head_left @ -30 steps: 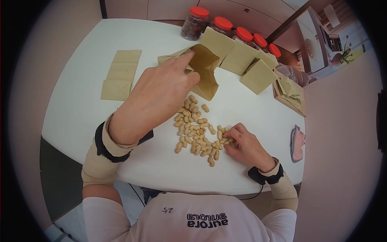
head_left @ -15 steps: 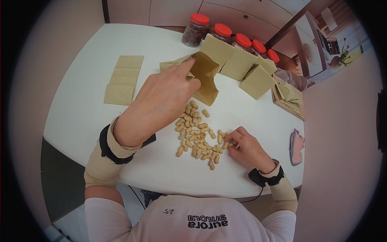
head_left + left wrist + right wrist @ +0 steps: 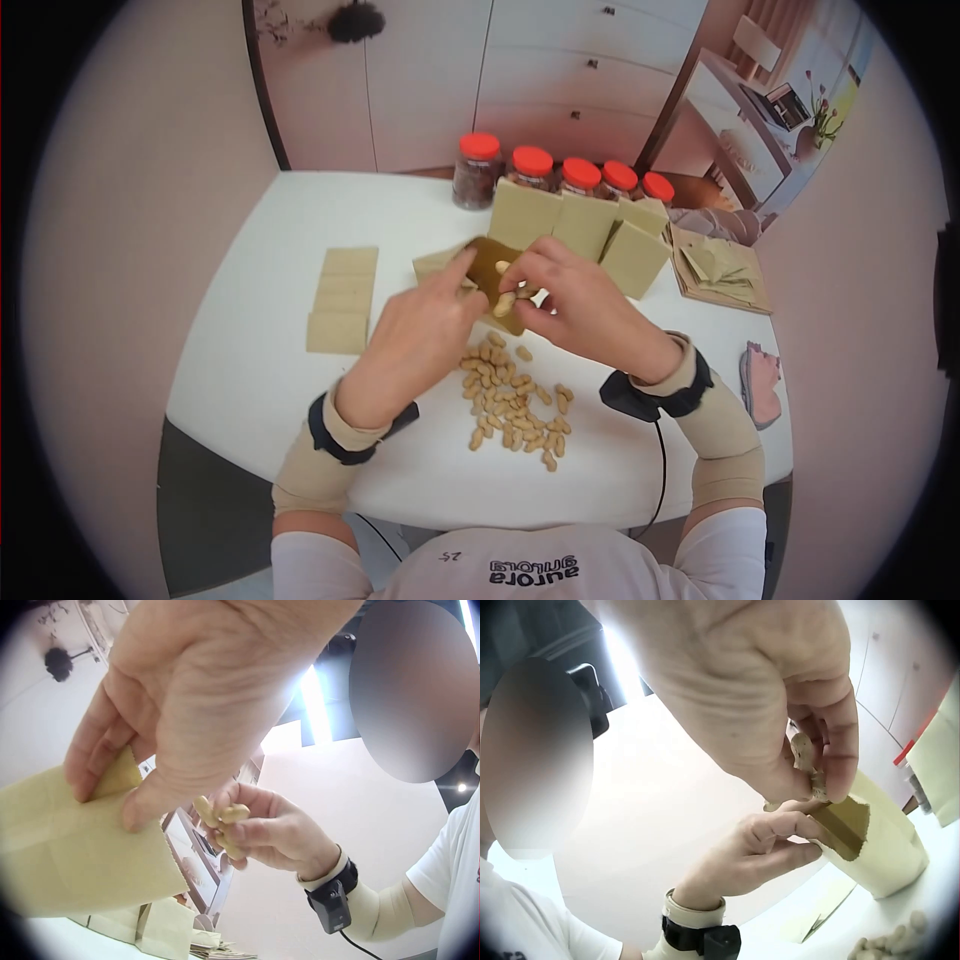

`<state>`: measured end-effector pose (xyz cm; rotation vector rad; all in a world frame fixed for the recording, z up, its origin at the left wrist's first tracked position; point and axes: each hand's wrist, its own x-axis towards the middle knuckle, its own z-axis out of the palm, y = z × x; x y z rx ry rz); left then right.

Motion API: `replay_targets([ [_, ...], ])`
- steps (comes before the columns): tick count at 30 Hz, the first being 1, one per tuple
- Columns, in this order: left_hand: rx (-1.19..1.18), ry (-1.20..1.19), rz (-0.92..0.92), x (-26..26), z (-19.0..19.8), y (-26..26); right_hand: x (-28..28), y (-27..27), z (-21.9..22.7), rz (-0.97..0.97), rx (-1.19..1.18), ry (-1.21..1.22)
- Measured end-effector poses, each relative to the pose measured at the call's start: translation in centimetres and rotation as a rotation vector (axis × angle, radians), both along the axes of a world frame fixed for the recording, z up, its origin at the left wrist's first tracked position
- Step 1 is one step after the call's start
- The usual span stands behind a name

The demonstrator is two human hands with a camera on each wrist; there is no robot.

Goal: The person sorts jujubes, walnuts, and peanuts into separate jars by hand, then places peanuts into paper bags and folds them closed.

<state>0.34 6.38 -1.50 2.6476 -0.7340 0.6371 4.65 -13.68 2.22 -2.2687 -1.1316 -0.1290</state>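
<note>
The left hand (image 3: 425, 320) is pinching the rim of an open paper bag (image 3: 490, 270), thumb and fingers pressed on the paper, holding it raised just above the surface (image 3: 260, 350). The right hand (image 3: 570, 300) is hovering at the bag's mouth, its grip curling around a few peanuts (image 3: 505, 300), which are lying right at the opening, touching the fingertips. A loose pile of peanuts (image 3: 515, 405) is resting on the surface below both hands. Red-lidded jars (image 3: 560, 180) are standing behind folded bags (image 3: 580, 225).
</note>
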Motion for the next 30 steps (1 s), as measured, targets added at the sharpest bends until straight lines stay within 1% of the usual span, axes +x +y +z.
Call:
replay_targets([
  [1, 0.015, -0.019, 0.002, 0.1, 0.0, 0.0, 0.7, 0.5, -0.4, 0.002, 0.015, -0.019],
  [3, -0.032, 0.03, 0.049, 0.1, -0.2, -0.1, 1.6, 1.1, -1.0, -0.002, 0.012, -0.029],
  [5, -0.019, 0.034, 0.042, 0.2, 0.2, 0.2, 1.4, 1.3, -0.3, 0.007, 0.019, -0.03],
  [7, -0.012, 0.036, 0.066, 0.1, 0.1, 0.4, 1.3, 1.1, 0.3, 0.07, 0.18, 0.002],
  [8, -0.016, 0.035, 0.072, 0.2, 0.1, 0.6, 1.4, 0.9, 0.3, 0.077, 0.176, 0.002],
  [10, -0.032, -0.04, 0.088, 0.5, 0.4, 1.0, 1.8, 0.0, 0.5, -0.016, 0.228, -0.046],
  [11, -0.032, -0.045, 0.094, 0.7, 0.5, 1.4, 2.1, -0.4, 0.3, -0.01, 0.228, -0.049],
  [13, -0.049, -0.095, 0.163, 1.2, 0.8, 2.5, 3.2, -1.3, -0.5, -0.105, 0.235, -0.018],
  [14, -0.042, -0.107, 0.166, 1.4, 0.9, 3.1, 4.1, -1.9, -1.3, -0.141, 0.177, 0.057],
  [15, -0.074, -0.126, 0.192, 1.7, 1.0, 3.7, 5.0, -2.4, -2.4, -0.138, 0.188, 0.046],
  [17, -0.088, -0.161, 0.216, 2.3, 1.3, 4.6, 6.7, -2.7, -4.9, -0.124, 0.029, 0.149],
  [18, -0.134, -0.102, 0.223, 2.4, 1.4, 4.9, 7.4, -2.3, -6.2, -0.123, 0.049, 0.135],
  [19, -0.179, -0.043, 0.229, 2.6, 1.4, 5.3, 8.2, -1.9, -7.3, -0.084, -0.029, 0.189],
  [20, -0.15, 0.054, 0.182, 2.9, 1.0, 6.1, 8.3, -1.4, -7.3, -0.045, -0.109, 0.242],
  [21, -0.133, 0.035, 0.179, 3.2, 0.6, 6.2, 8.4, -0.9, -7.5, -0.045, -0.089, 0.225],
  [23, -0.316, 0.111, 0.026, 3.9, -0.2, 6.3, 8.1, 1.0, -7.0, -0.067, -0.047, 0.376],
  [25, -0.262, 0.113, 0.012, 5.3, -1.5, 6.4, 9.3, 2.2, -7.7, -0.07, 0.019, 0.343],
  [27, -0.366, 0.182, 0.013, 6.5, -3.4, 6.1, 10.5, 3.3, -9.2, -0.143, 0.181, 0.206],
  [28, -0.333, 0.169, 0.057, 6.9, -4.4, 5.9, 10.5, 3.6, -9.1, -0.14, 0.193, 0.199],
  [29, -0.324, 0.159, 0.056, 7.3, -5.3, 5.9, 10.5, 3.9, -8.8, -0.062, 0.191, 0.32],
  [30, -0.417, 0.26, 0.076, 7.9, -6.2, 5.9, 10.5, 4.0, -8.6, 0.016, 0.184, 0.44],
])
